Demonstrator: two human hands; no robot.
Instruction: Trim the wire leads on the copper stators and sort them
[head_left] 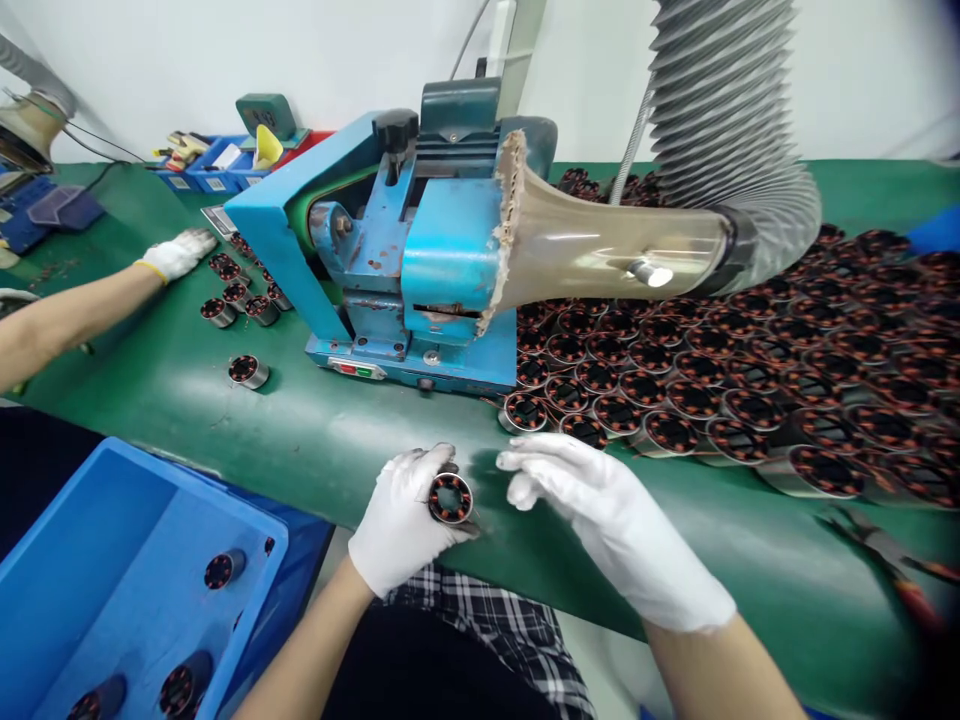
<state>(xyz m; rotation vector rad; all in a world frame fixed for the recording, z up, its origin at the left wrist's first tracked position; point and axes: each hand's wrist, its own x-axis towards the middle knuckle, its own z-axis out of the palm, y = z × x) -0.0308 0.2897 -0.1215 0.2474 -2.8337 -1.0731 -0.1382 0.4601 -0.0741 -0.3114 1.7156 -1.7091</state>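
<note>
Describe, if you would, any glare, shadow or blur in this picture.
Head view: pale glare on the green tabletop, bright highlight on the metal knob, soft shadow between the left hand and right hand; head view again: pliers look blurred near the right edge.

White wall (337, 60): plain, across the back, well beyond the grip.
Pale post (527, 60): upright, beyond the grip, slightly right.
Green worktop (322, 430): smooth, stretching beyond the grip and to both sides.
Floor (611, 650): pale patch below the worktop's edge, right of the grip.
Light: bright, leaving sheen left of the grip.
</note>
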